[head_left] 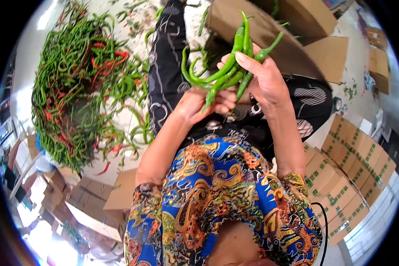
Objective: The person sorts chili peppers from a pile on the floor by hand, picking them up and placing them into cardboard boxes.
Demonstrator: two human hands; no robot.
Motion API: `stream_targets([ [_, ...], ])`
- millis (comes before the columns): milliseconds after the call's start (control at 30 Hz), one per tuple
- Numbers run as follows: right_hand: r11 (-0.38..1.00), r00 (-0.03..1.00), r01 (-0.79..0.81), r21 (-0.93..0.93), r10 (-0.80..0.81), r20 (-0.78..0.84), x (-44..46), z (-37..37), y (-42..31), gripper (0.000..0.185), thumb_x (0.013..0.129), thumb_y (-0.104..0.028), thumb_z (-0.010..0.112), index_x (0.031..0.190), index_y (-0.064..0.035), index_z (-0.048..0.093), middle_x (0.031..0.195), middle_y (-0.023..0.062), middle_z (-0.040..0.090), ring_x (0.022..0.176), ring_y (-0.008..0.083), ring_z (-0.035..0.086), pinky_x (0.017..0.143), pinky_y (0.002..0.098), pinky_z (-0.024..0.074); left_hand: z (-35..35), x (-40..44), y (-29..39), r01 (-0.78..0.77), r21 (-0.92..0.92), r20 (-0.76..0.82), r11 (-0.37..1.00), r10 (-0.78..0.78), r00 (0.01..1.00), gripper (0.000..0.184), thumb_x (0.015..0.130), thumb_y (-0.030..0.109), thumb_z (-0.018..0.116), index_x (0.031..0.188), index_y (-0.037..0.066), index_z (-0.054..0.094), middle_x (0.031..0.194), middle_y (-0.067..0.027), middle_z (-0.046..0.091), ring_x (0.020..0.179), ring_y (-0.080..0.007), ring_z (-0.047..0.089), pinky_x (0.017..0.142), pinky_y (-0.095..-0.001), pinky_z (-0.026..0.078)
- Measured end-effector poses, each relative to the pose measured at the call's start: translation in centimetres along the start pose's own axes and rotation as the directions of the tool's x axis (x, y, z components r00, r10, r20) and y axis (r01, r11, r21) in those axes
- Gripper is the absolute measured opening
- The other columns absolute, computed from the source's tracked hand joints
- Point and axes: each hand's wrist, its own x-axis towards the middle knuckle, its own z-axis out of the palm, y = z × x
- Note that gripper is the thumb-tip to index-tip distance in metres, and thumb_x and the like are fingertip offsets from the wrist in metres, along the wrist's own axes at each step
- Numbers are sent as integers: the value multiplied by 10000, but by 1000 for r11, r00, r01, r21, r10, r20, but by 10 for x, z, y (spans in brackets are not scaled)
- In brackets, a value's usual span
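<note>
Both of my hands are closed on long green chili peppers above my lap. My right hand grips several of them, with the thumb pressed across the bunch and stems and tips pointing upward. Lower and to the left, my left hand has its fingers curled around more green chili peppers, whose curved tips stick out to the left. The two bunches overlap between the hands, so which pepper belongs to which hand is partly hidden. An open cardboard box stands just beyond my hands.
A large pile of green and red chili peppers covers the floor at the left, with loose ones spreading toward my leg. Flattened printed cartons are stacked at the right. More cardboard boxes stand at lower left, near another person's arm.
</note>
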Motion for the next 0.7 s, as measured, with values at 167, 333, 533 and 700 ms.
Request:
stream_targets([
  [167, 888, 893, 446, -110, -449, -4, -24, 5, -97, 223, 961, -193, 501, 1058, 2, 548, 1007, 182, 650, 907, 228, 642, 826, 391, 530, 1, -22, 1, -104, 152, -54, 983, 113, 992, 461, 903, 335, 594, 1173, -31, 519, 968, -145, 638, 809, -208, 636, 695, -284, 536],
  [333, 837, 721, 429, -340, -544, -430, -11, -37, -168, 366, 954, -186, 523, 1237, 46, 522, 1231, 165, 584, 1109, 224, 549, 973, 391, 413, -4, -67, 12, -207, 140, -18, 968, 212, 977, 479, 874, 316, 641, 1172, -41, 523, 991, -159, 644, 841, -228, 657, 689, -302, 547],
  [533, 760, 805, 121, -638, -452, -385, -20, -207, -151, 395, 947, -170, 536, 1284, 26, 470, 1283, 120, 528, 1211, 235, 487, 999, 326, 369, -100, -159, 30, -569, 111, -445, 815, 553, 705, 344, 910, 196, 572, 1152, -43, 524, 943, -123, 619, 790, -177, 606, 701, -280, 533],
  [700, 610, 747, 137, -780, -581, -323, -24, -27, -109, 324, 958, -100, 480, 1246, 47, 501, 1225, 154, 558, 1085, 195, 552, 923, 293, 416, -227, -205, -20, -549, 250, -840, 797, 461, 286, 196, 917, 79, 506, 1084, -9, 560, 848, -79, 628, 688, -135, 597, 616, -235, 516],
])
